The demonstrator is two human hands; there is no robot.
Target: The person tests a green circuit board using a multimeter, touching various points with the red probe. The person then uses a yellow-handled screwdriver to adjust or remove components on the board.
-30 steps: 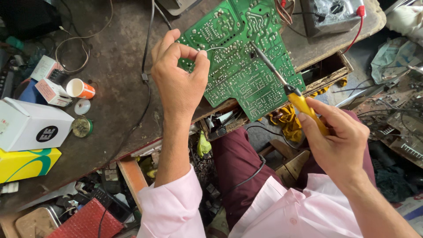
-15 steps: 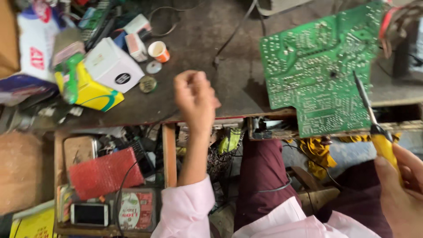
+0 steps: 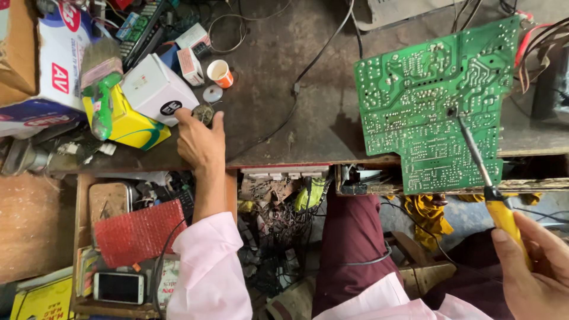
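We are holding a yellow-handled soldering iron (image 3: 496,201) in our right hand (image 3: 533,272), fingers gripping its handle, tip touching the green circuit board (image 3: 432,101) (solder side up) on the workbench (image 3: 308,118). Our left hand (image 3: 198,142), fingers loosely spread, is touching a small round tin (image 3: 203,114) beside the white box (image 3: 155,90).

Materials under my hands

My soldering iron (image 3: 496,201) has a glossy yellow plastic handle and thin metal shaft; the circuit board (image 3: 435,104) looks matt green, dotted with shiny solder; the workbench (image 3: 308,127) is rough, stained and dull.
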